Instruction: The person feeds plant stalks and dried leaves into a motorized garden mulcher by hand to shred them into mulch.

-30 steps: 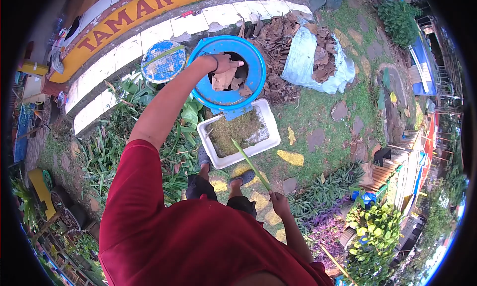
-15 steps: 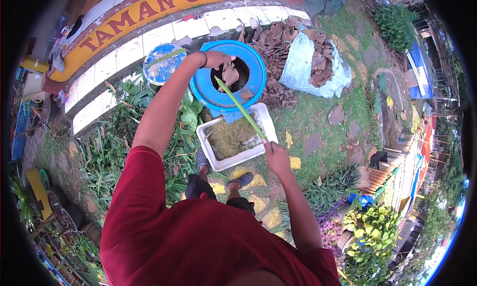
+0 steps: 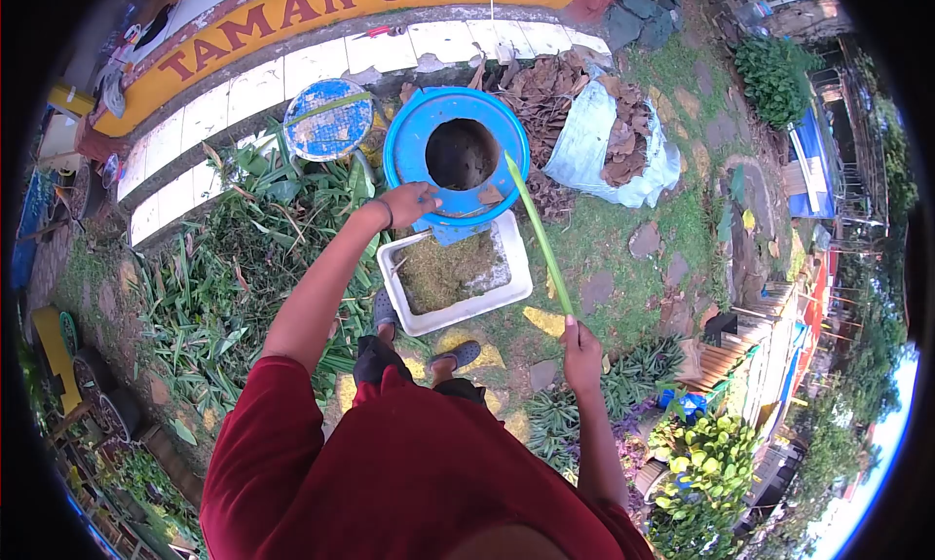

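A blue barrel with a round hole in its top stands in front of me; dark brown matter shows inside. My left hand is at the barrel's near left rim, fingers stretched out and holding nothing visible. My right hand is closed around the lower end of a long green stalk. The stalk's pointed tip lies over the barrel's right rim. On the near part of the lid sits a small brown leaf piece. Just below the barrel, a white tub holds greenish-brown fine clippings.
Dry brown leaves are heaped right of the barrel, beside a pale sack full of leaves. A blue round lid with a green strip lies left. Cut green leaves cover the left ground. White tiled steps run behind.
The brown leaf in my left hand has gone from it, and that hand has drawn back to the near rim. My right hand moved right and nearer, swinging the stalk off the hole.
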